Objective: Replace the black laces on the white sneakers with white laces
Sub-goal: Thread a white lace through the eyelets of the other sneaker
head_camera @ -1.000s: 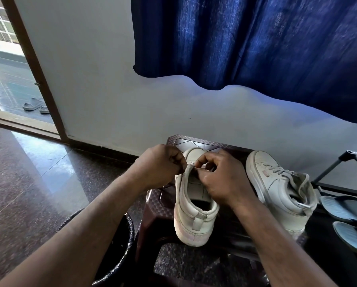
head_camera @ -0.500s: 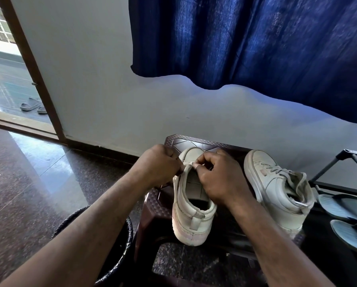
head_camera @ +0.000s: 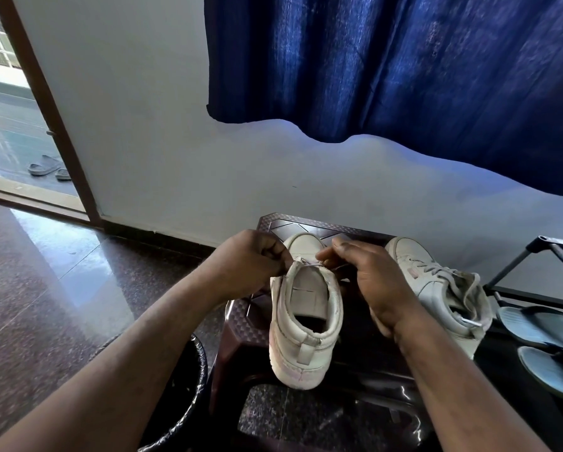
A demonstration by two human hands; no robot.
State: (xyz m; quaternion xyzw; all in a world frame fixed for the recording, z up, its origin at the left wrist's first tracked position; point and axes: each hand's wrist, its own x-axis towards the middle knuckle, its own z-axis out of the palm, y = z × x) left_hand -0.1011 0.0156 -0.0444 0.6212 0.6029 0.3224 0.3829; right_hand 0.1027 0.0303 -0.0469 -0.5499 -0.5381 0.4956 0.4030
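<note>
A dark blue curtain (head_camera: 404, 66) is hanging across the upper right, over a pale wall (head_camera: 143, 125). A polished speckled floor (head_camera: 45, 272) is spreading out to the left and catching light from an open doorway (head_camera: 9, 125), beyond which a pair of grey sandals (head_camera: 46, 165) is lying.

A dark brown plastic stool (head_camera: 293, 223) is standing against the wall and carrying both white sneakers. A black bin (head_camera: 188, 402) is sitting just beside the stool on its left. On its right, a black shoe rack (head_camera: 515, 265) is holding blue flip-flops (head_camera: 534, 327).

The near sneaker (head_camera: 306, 337) is resting on the stool with its heel toward the camera and its toe toward the wall. The second sneaker (head_camera: 436, 288) is lying beside it on the right, tilted and threaded with pale laces.

Both hands are working at the front of the near sneaker's opening. The left hand (head_camera: 247, 265) is curling its fingers tight and pinching the white lace (head_camera: 309, 263) at the left eyelet edge. The right hand (head_camera: 371, 275) is pinching the same lace between thumb and fingertips at the right edge. The lace is running taut across the tongue between them.
</note>
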